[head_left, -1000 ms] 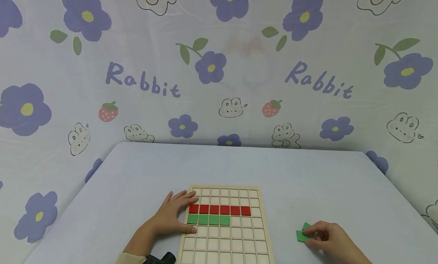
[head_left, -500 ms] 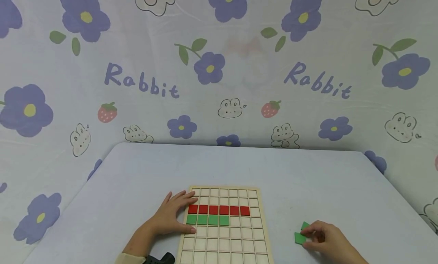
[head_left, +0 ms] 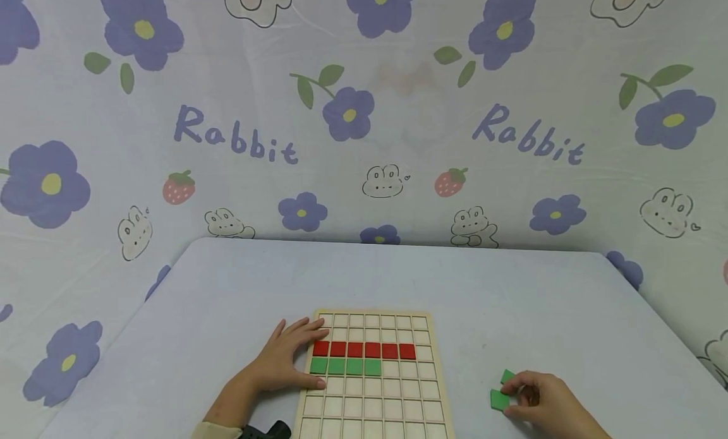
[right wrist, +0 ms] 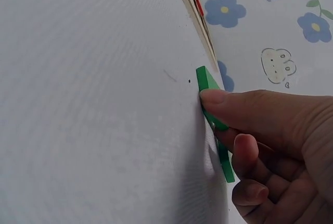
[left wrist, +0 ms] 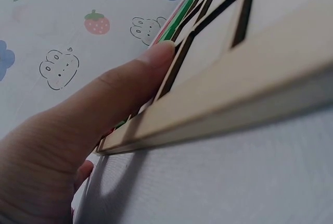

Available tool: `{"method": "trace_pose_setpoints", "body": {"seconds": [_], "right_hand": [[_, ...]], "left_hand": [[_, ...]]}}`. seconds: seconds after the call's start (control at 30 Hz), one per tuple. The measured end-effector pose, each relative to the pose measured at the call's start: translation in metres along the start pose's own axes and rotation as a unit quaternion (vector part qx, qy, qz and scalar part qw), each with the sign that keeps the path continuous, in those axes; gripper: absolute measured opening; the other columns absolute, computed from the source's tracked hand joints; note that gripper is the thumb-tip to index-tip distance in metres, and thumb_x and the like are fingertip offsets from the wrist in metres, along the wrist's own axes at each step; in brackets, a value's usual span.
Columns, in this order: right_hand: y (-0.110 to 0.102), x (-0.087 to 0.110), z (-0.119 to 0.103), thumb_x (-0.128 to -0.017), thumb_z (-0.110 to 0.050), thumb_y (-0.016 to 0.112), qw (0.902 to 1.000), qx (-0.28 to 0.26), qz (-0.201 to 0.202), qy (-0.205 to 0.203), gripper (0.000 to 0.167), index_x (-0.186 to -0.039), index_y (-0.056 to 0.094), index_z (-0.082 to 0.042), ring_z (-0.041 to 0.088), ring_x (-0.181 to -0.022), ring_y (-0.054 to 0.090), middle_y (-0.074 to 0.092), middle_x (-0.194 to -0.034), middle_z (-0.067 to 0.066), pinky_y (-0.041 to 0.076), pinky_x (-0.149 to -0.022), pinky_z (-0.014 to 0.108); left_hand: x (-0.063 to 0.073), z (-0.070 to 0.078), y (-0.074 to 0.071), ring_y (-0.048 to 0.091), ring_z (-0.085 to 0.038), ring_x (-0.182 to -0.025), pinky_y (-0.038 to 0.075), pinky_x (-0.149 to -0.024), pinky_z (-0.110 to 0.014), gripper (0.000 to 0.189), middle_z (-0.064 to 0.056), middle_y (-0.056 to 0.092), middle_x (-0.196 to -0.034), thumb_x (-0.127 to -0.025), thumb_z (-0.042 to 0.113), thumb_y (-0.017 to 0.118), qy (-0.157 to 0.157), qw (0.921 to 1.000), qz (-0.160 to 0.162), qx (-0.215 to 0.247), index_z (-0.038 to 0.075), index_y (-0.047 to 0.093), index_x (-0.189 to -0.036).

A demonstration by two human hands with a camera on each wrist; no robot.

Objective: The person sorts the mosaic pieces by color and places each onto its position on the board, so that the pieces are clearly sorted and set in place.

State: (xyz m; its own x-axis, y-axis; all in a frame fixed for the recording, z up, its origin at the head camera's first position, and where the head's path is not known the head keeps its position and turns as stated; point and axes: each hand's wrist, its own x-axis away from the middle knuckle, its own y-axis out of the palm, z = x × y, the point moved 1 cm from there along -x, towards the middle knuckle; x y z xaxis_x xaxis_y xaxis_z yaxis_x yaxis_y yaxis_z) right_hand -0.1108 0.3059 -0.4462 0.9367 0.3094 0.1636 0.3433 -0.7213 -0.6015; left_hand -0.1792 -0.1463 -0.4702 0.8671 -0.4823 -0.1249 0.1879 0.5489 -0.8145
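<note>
My left hand (head_left: pixel 281 358) rests spread on the left edge of a pale wooden grid board (head_left: pixel 435 363), its thumb (left wrist: pixel 122 86) lying over the frame. A row of red square tiles (head_left: pixel 355 350) sits in the board's cells, and a shorter row of green tiles (head_left: pixel 354 366) lies just below it. To the right of the board, my right hand (head_left: pixel 548 401) pinches a loose green tile (head_left: pixel 498 400) between thumb and index finger, close over the table. Another green tile (head_left: pixel 507 376) lies just beyond it, partly covered by the index finger.
The white table (head_left: pixel 227 287) extends behind and on both sides of the board. A cloth printed with flowers and rabbits (head_left: pixel 421 129) hangs behind the far edge. A black wrist device (head_left: pixel 273 429) shows by my left sleeve (head_left: pixel 216 430).
The pinched green tile has shifted slightly toward me, and a gap now shows between it and the other loose tile. My left hand and the board have stayed in place.
</note>
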Motion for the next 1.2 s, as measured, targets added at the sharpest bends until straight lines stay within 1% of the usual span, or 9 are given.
{"method": "trace_pose_setpoints", "body": {"seconds": [0.1, 0.17, 0.33, 0.47, 0.57, 0.7, 0.93, 1.0, 1.2], "right_hand": [[0.000, 0.000, 0.000, -0.074, -0.023, 0.077, 0.9999, -0.002, -0.001, 0.010, 0.038, -0.098, 0.064, 0.003, 0.001, -0.059, 0.044, 0.054, -0.074, 0.003, 0.041, -0.050, 0.019], [0.001, 0.000, 0.000, -0.074, -0.025, 0.077, 1.0000, -0.002, -0.003, 0.005, 0.040, -0.099, 0.064, 0.004, 0.001, -0.059, 0.044, 0.056, -0.076, 0.003, 0.041, -0.050, 0.019], [0.002, 0.000, 0.001, -0.075, -0.027, 0.076, 0.9994, 0.002, -0.011, -0.034, 0.045, -0.103, 0.064, 0.006, -0.002, -0.059, 0.043, 0.055, -0.074, -0.003, 0.042, -0.051, 0.019], [0.003, 0.000, 0.001, -0.078, -0.022, 0.074, 0.9965, 0.013, -0.015, -0.081, 0.036, -0.100, 0.065, 0.005, -0.004, -0.060, 0.043, 0.052, -0.072, -0.009, 0.042, -0.051, 0.019], [0.005, 0.000, 0.000, -0.078, -0.020, 0.074, 0.9957, 0.024, -0.016, -0.088, 0.031, -0.098, 0.065, 0.002, -0.004, -0.061, 0.043, 0.052, -0.073, -0.008, 0.042, -0.051, 0.019], [0.007, -0.001, -0.002, -0.076, -0.018, 0.075, 0.9963, 0.036, -0.006, -0.078, 0.028, -0.095, 0.065, 0.000, -0.003, -0.061, 0.043, 0.053, -0.073, -0.005, 0.042, -0.051, 0.019], [0.007, -0.003, -0.006, -0.077, -0.014, 0.074, 0.9923, 0.029, 0.009, -0.121, 0.024, -0.094, 0.063, -0.001, -0.004, -0.062, 0.042, 0.054, -0.076, -0.006, 0.041, -0.050, 0.019], [0.007, -0.004, -0.008, -0.078, -0.015, 0.074, 0.9921, 0.029, 0.010, -0.122, 0.024, -0.094, 0.063, -0.001, -0.004, -0.061, 0.042, 0.054, -0.076, -0.007, 0.041, -0.050, 0.020], [0.007, -0.007, -0.015, -0.076, -0.016, 0.074, 0.9953, 0.034, 0.011, -0.090, 0.026, -0.094, 0.065, 0.000, -0.004, -0.061, 0.042, 0.058, -0.077, -0.004, 0.041, -0.050, 0.018]], "left_hand": [[0.000, 0.000, 0.000, 0.026, -0.033, -0.140, 0.002, -0.112, -0.063, 0.088, -0.002, 0.040, -0.147, -0.061, 0.060, 0.077, 0.000, 1.0000, 0.000, -0.001, 0.021, 0.050, -0.135], [0.000, 0.000, 0.000, 0.026, -0.033, -0.140, 0.002, -0.112, -0.063, 0.088, -0.002, 0.040, -0.147, -0.061, 0.060, 0.077, 0.001, 1.0000, 0.001, -0.002, 0.021, 0.050, -0.135], [0.000, 0.000, 0.000, 0.027, -0.033, -0.140, 0.002, -0.111, -0.063, 0.088, -0.002, 0.040, -0.147, -0.061, 0.060, 0.076, 0.001, 1.0000, 0.002, -0.002, 0.021, 0.050, -0.135], [0.000, -0.001, 0.001, 0.027, -0.032, -0.140, 0.002, -0.111, -0.063, 0.088, -0.001, 0.040, -0.148, -0.061, 0.060, 0.076, 0.000, 1.0000, 0.001, 0.000, 0.022, 0.050, -0.135], [-0.001, -0.002, 0.001, 0.026, -0.032, -0.140, 0.002, -0.112, -0.063, 0.088, -0.001, 0.040, -0.148, -0.061, 0.060, 0.076, -0.001, 1.0000, 0.001, 0.002, 0.022, 0.050, -0.135], [-0.001, -0.002, 0.001, 0.026, -0.032, -0.140, 0.001, -0.112, -0.062, 0.088, -0.001, 0.039, -0.148, -0.061, 0.061, 0.076, 0.000, 1.0000, 0.000, 0.001, 0.022, 0.050, -0.135], [0.000, -0.001, 0.000, 0.027, -0.033, -0.140, 0.002, -0.111, -0.064, 0.088, -0.002, 0.039, -0.148, -0.061, 0.060, 0.076, 0.006, 1.0000, 0.000, -0.006, 0.020, 0.050, -0.136], [0.000, 0.000, -0.001, 0.026, -0.033, -0.140, 0.002, -0.111, -0.064, 0.088, -0.002, 0.039, -0.148, -0.061, 0.060, 0.076, 0.006, 1.0000, -0.002, -0.005, 0.020, 0.050, -0.135], [0.000, 0.001, -0.002, 0.026, -0.033, -0.140, 0.002, -0.111, -0.064, 0.088, -0.002, 0.039, -0.148, -0.061, 0.059, 0.076, 0.002, 1.0000, -0.005, -0.003, 0.019, 0.050, -0.135]]}}
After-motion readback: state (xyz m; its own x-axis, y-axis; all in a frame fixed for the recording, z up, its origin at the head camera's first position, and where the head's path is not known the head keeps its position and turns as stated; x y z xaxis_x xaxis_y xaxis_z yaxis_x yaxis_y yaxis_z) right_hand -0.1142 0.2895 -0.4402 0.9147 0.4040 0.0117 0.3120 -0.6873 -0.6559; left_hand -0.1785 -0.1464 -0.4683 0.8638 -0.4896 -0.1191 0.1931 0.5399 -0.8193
